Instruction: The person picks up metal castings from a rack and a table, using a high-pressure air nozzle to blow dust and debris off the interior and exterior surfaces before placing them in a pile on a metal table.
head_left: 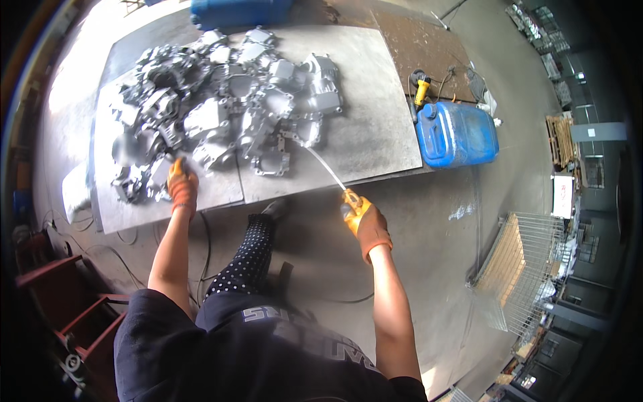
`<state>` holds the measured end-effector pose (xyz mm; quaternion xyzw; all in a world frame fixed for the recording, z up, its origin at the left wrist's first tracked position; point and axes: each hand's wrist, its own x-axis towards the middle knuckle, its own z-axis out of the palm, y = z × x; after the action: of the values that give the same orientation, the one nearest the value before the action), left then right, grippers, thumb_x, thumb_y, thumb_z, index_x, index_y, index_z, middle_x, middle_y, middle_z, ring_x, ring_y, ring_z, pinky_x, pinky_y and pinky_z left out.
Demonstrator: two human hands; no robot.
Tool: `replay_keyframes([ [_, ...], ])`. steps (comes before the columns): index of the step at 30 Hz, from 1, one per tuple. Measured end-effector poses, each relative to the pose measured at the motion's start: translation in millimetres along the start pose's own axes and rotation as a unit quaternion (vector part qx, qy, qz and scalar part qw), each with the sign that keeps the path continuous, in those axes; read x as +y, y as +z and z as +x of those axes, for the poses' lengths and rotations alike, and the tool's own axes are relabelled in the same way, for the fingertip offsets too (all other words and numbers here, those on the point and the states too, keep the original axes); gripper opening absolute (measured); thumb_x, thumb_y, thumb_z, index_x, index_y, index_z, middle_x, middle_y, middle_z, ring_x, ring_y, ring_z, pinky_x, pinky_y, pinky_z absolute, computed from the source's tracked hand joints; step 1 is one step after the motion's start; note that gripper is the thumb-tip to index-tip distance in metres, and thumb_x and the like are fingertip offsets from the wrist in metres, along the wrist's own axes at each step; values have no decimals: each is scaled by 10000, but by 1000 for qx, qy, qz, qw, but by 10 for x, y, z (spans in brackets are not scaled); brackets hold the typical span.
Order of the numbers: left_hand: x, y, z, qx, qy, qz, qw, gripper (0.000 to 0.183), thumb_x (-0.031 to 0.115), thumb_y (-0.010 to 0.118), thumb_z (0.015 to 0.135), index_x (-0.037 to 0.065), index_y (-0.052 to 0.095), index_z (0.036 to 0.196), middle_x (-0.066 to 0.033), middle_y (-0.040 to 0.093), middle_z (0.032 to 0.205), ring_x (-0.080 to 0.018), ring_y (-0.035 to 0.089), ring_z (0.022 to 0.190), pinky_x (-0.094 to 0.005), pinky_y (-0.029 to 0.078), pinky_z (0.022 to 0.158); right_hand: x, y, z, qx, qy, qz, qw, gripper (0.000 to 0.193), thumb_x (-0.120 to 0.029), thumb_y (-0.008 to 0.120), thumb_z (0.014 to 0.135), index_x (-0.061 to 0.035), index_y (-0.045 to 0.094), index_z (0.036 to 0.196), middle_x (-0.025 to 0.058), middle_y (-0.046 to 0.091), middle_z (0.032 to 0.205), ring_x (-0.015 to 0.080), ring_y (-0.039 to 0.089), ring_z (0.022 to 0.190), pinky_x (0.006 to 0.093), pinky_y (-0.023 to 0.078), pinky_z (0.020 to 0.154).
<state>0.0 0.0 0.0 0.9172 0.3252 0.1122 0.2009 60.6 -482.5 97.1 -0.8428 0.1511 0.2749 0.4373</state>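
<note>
Silver-grey metal castings [207, 117] lie heaped over the left and middle of a metal-topped table [372, 100]. My left hand [182, 184], in an orange and yellow glove, is closed at the near edge of the heap, its fingers on a casting [161, 171]. A matching glove covers my right hand [364, 218], wrapped round the handle of a long, thin, pale metal tool [326, 165]. The tool slants up and left, and its far end is by an open frame-shaped casting [273, 163]. Blur hides the tip, so I cannot tell if they touch.
A blue plastic jerrycan [462, 137] stands at the table's right, near a yellow-bodied power tool [422, 90]. Another blue container [241, 12] is at the far side. A wire cage [519, 268] stands right, a dark red metal frame [67, 295] left. Cables [205, 248] trail across the floor.
</note>
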Motion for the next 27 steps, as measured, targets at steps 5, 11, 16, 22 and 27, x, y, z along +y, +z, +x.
replay_keyframes([
  [5, -1563, -420, -1511, -43, -173, -78, 981, 339, 184, 618, 822, 74, 613, 1142, -199, 668, 1073, -372, 641, 1016, -427, 511, 861, -259, 230, -677, 121, -134, -3, 984, 341, -395, 624, 931, -105, 679, 1101, 14, 689, 768, 104, 520, 559, 309, 436, 527],
  [11, -2997, -2246, -3551, -181, -434, 93, 878, 282, 208, 641, 816, 56, 657, 1053, -222, 672, 1112, -351, 648, 1075, -407, 514, 852, -897, 779, -2235, 55, -149, -354, 922, 339, -405, 671, 861, -169, 678, 1104, 150, 687, 1070, 400, 641, 992, 411, 533, 830],
  [16, -3148, -3212, -4383, -125, -503, 23, 855, 319, 243, 580, 801, 33, 671, 1023, -199, 673, 1111, -317, 648, 1076, -425, 512, 869, -378, 1122, -2389, 15, -262, -316, 912, 364, -269, 653, 886, -91, 594, 1198, 122, 657, 1161, 292, 627, 1063, 388, 503, 864],
  [22, -2644, -3484, -4540, -54, -501, -25, 864, 365, 271, 626, 827, 117, 662, 1156, -172, 653, 1205, -342, 620, 1146, -442, 504, 959, -513, 2076, -3685, -225, -551, -175, 784, 305, -147, 679, 872, -49, 615, 1153, 133, 716, 910, 250, 708, 847, 342, 538, 709],
  [27, -2813, -3786, -5049, -43, -529, -70, 845, 473, 265, 646, 776, 149, 627, 1234, -164, 641, 1226, -350, 616, 1133, -437, 504, 936, -811, 2731, -4414, -188, -648, -547, 495, 456, -312, 588, 937, -11, 531, 1274, 136, 615, 1259, 233, 621, 1094, 321, 498, 886],
])
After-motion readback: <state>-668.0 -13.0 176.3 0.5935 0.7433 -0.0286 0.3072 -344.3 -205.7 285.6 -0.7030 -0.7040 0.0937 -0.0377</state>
